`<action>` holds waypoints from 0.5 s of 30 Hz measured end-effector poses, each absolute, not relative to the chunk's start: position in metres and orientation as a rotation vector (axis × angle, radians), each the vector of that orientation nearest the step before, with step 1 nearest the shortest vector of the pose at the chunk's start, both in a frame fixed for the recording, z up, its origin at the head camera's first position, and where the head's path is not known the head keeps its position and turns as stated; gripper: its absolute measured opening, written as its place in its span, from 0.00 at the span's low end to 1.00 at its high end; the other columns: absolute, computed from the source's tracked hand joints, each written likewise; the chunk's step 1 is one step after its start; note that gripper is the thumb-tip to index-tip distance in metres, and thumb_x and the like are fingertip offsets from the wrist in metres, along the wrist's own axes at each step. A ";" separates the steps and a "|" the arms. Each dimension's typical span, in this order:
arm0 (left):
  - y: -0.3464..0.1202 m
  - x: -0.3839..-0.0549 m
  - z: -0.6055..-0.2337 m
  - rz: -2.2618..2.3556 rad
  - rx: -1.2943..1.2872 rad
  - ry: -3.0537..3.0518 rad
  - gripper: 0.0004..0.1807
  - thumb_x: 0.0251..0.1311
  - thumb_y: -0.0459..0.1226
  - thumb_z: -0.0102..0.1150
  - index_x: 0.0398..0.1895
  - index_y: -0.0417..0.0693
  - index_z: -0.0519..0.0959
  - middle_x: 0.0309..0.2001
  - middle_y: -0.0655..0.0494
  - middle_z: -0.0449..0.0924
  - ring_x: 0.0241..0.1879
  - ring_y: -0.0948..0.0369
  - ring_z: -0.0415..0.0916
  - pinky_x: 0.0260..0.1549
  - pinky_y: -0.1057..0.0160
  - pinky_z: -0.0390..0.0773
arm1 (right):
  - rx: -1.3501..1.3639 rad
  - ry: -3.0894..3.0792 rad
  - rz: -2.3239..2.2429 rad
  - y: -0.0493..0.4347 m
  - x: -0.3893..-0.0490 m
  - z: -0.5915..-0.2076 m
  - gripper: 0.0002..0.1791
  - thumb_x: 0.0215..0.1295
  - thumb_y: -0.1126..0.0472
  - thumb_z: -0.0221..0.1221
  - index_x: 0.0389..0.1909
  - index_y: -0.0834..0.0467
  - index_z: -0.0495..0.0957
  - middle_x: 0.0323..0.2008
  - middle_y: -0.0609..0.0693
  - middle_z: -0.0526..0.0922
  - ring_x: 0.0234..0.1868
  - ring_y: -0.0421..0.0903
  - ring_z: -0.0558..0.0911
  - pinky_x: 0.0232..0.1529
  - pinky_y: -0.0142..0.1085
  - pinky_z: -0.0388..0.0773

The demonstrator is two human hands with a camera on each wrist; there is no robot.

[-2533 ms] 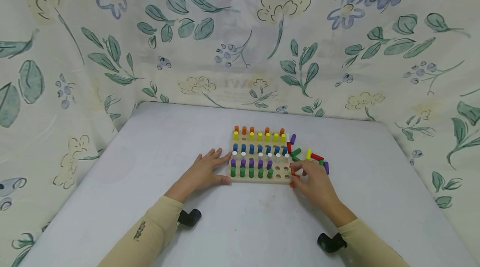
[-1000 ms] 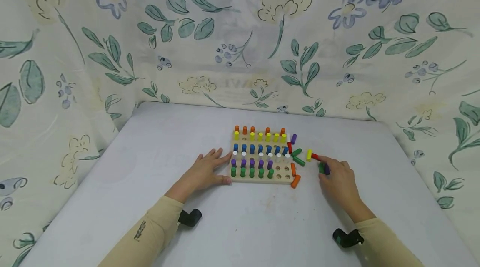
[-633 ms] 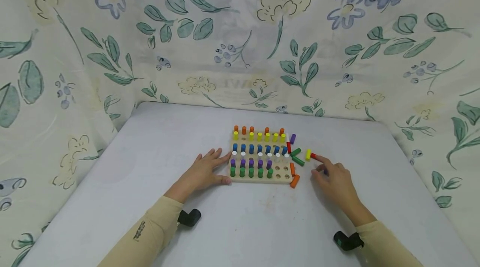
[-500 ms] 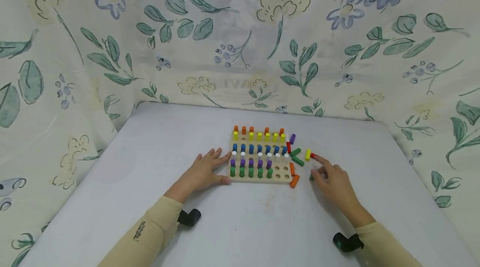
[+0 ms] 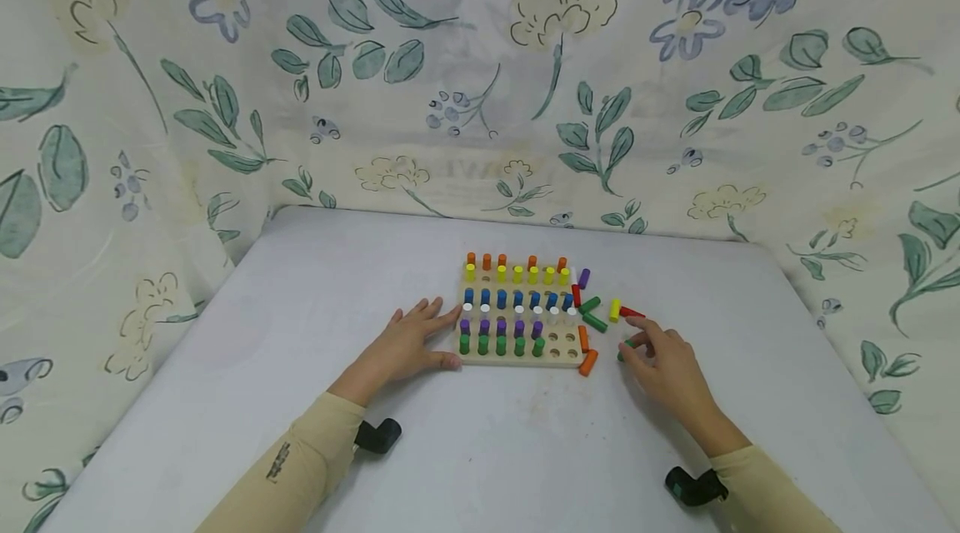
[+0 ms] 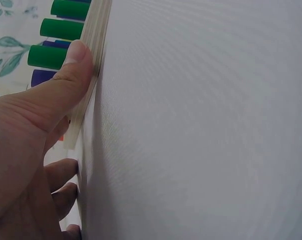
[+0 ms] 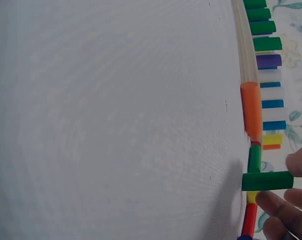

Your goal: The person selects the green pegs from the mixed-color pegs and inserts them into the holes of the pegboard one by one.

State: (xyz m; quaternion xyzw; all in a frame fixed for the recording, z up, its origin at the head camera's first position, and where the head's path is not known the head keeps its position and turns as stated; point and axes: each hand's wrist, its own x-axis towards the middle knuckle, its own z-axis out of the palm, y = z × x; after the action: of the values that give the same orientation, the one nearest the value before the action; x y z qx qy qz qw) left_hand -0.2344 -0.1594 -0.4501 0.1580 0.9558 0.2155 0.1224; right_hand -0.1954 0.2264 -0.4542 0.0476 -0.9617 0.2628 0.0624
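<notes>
A wooden pegboard [image 5: 517, 361] carries rows of orange, yellow, blue, white, purple and green pegs. My left hand [image 5: 408, 343] rests at its left end, fingers spread. The left thumb [image 6: 77, 52] touches the board's front edge beside the green pegs, as the left wrist view shows. Right of the board, my right hand [image 5: 667, 362] pinches a green peg [image 7: 267, 181] between thumb and fingers. That peg is upright, close to the table, and partly covered by the fingers in the head view. Bare holes [image 5: 562, 345] show at the right end of the purple and green rows.
Loose pegs lie right of the board: orange [image 5: 588, 363], green [image 5: 595, 322], yellow [image 5: 615, 311], red [image 5: 632, 312] and purple [image 5: 584, 278]. A purple one [image 7: 245, 238] shows at the bottom of the right wrist view. Flowered cloth [image 5: 480, 75] hangs behind the white table [image 5: 360, 241].
My right hand has gone from the orange pegs by the board rightward to the loose pile. It now has a green peg between its fingers. The left hand has stayed put.
</notes>
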 end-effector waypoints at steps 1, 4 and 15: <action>-0.159 -0.234 -0.450 0.627 0.462 2.789 0.49 0.57 0.59 0.68 0.79 0.56 0.61 0.80 0.40 0.50 0.79 0.40 0.41 0.75 0.35 0.38 | 0.149 -2.904 0.791 0.227 -0.195 -0.454 0.26 0.68 0.58 0.64 0.65 0.61 0.74 0.42 0.55 0.86 0.40 0.50 0.75 0.37 0.41 0.71; -0.159 -0.235 -0.450 0.622 0.461 2.786 0.49 0.57 0.59 0.68 0.79 0.56 0.61 0.80 0.41 0.50 0.80 0.41 0.41 0.75 0.36 0.37 | 0.175 -2.882 0.790 0.228 -0.195 -0.455 0.25 0.65 0.60 0.67 0.62 0.62 0.76 0.41 0.54 0.85 0.39 0.50 0.75 0.36 0.41 0.71; -0.160 -0.235 -0.450 0.624 0.462 2.786 0.49 0.57 0.59 0.69 0.80 0.56 0.60 0.80 0.41 0.50 0.80 0.41 0.41 0.76 0.36 0.37 | 0.229 -2.810 0.846 0.230 -0.196 -0.459 0.12 0.62 0.65 0.68 0.45 0.61 0.81 0.38 0.52 0.84 0.37 0.48 0.73 0.35 0.39 0.71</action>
State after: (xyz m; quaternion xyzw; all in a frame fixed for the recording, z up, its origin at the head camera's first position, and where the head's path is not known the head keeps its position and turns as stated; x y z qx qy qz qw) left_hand -0.2351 -0.1596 -0.4498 0.1585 0.9558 0.2140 0.1246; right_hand -0.1960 0.2299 -0.4590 0.0775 -0.9500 0.2860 0.0989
